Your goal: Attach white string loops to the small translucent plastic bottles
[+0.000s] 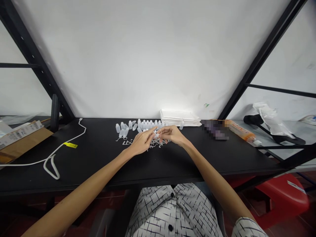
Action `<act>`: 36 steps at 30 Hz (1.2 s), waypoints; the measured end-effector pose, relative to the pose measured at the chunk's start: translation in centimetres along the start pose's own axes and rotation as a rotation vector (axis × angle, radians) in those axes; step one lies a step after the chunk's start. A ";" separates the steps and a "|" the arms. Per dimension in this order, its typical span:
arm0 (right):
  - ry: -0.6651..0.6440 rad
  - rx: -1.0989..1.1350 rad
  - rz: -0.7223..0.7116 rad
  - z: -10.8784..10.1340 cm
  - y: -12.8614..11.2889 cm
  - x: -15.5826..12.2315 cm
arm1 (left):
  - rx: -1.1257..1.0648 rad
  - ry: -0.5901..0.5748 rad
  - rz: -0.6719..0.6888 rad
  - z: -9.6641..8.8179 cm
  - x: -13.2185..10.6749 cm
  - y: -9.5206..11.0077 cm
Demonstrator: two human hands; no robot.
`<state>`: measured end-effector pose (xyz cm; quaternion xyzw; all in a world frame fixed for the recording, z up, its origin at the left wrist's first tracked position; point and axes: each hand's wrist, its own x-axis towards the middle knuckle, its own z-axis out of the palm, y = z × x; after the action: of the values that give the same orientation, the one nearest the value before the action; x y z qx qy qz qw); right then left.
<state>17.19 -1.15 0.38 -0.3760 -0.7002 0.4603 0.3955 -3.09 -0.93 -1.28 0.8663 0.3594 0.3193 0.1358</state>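
My left hand (143, 141) and my right hand (173, 134) meet over the middle of the black table. Between their fingertips is a small white plastic bottle (156, 135), partly covered by the fingers. My left fingers are closed about it from the left. The right thumb and fingers pinch at its top, where a thin white strip curves up. Just behind my hands, several small translucent bottles (145, 124) stand in a row. More bottles (121, 133) lie or stand to the left. Under my hands are scattered small white plastic strips (154, 144).
A stack of white sheets or packets (179, 117) lies against the wall, with one bottle (182, 124) before it. Left are a white cable (66, 142) with a yellow tag and a cardboard box (19, 140). Right are an orange-labelled tube (239, 130) and a red stool (283, 197).
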 end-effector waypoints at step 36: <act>0.021 0.238 -0.067 1.4 0.0 0.0 | 0.160 0.182 0.305 0.3 0.0 -1.5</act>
<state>15.93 -1.63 -0.01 -0.3075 -0.6485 0.5228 0.4599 -3.69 0.15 -2.26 0.8862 0.2591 0.3837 -0.0165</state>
